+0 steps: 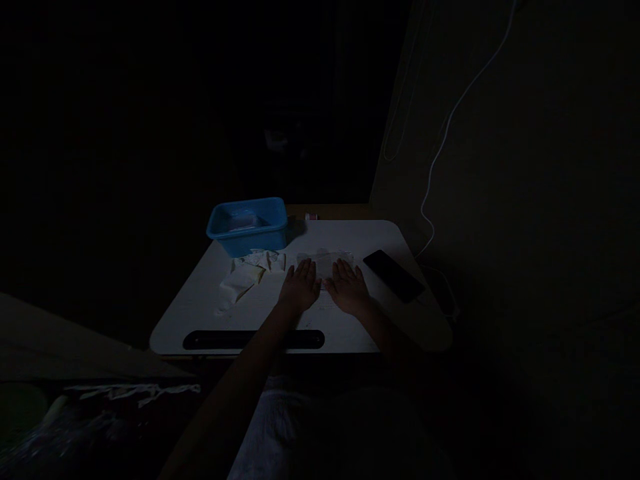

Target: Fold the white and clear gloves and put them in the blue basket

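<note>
Both hands lie palm down, side by side, on a thin, see-through sheet (325, 262) that looks like clear plastic, flat on the white table. My left hand (301, 287) has its fingers stretched forward over the sheet's left part. Over the right part rests my right hand (347, 287), its fingers also extended and pointing away from me. The thumbs come close to each other near the sheet's lower edge. In this dim light the sheet's exact outline is hard to make out.
A blue plastic basket (253, 235) stands at the table's back left with something pale inside. Crumpled white wrapping (245, 279) lies before it. A dark phone (394, 275) lies right of my hands. A black slot (215, 340) runs along the white table's (350, 337) front; a white cable (447, 127) hangs at right.
</note>
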The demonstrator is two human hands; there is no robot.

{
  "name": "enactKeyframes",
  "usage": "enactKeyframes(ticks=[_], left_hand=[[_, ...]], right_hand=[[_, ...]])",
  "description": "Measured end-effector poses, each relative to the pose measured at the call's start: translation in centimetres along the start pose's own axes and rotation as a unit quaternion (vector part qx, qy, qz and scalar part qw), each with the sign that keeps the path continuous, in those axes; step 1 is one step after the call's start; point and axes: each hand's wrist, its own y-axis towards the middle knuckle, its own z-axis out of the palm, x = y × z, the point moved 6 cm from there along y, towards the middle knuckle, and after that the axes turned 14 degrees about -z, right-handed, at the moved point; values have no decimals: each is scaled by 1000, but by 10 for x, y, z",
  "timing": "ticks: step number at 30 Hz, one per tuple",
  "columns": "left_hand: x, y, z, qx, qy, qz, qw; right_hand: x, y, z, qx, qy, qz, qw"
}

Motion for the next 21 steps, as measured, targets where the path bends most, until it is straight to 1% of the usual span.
enactKeyframes(ticks=[4,13,21], left_hand=[[0,0,0,-18,-2,2,1000],[2,1,2,-14,14,-24,1000],[2,2,2,-19,19,-24,999]], right_hand=[[0,0,-1,-4,-3,-2,1000],[1,-1,-3,-10,-3,3,1000],[1,-1,-4,-9,0,1,1000]])
